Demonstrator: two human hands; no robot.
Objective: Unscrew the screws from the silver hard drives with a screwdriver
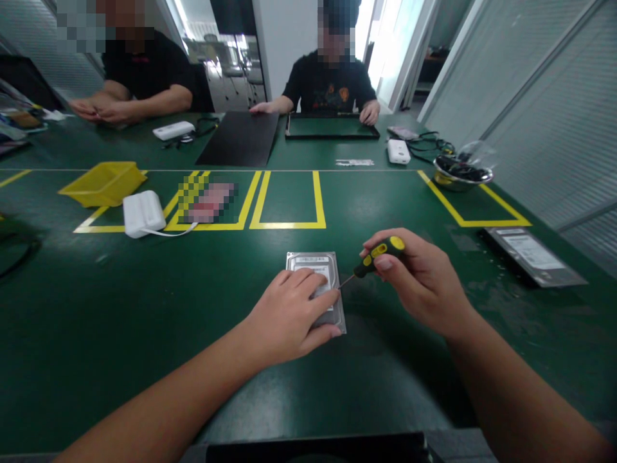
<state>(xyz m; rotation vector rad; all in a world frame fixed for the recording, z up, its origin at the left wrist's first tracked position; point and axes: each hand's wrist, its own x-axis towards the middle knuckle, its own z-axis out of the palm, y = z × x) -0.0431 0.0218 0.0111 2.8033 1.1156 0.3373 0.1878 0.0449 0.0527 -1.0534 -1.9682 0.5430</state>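
Note:
A silver hard drive (313,258) with a white label lies on the green table in front of me. My left hand (294,308) rests over it and holds it down, with the thumb at its near right edge; part of the label is hidden under the fingers. In my right hand (414,273) is a screwdriver (380,255) with a black and yellow handle. Its thin shaft slants down to the left, and the tip meets the drive's right edge beside my left index finger. Whether it sits in a screw, I cannot tell.
Another hard drive (535,255) lies at right, below a metal bowl (463,180) of dark parts. To the left are a yellow bin (103,183) and a white power bank (143,213) cabled to a blurred phone. Two people sit across the table, one touching a black frame (332,135).

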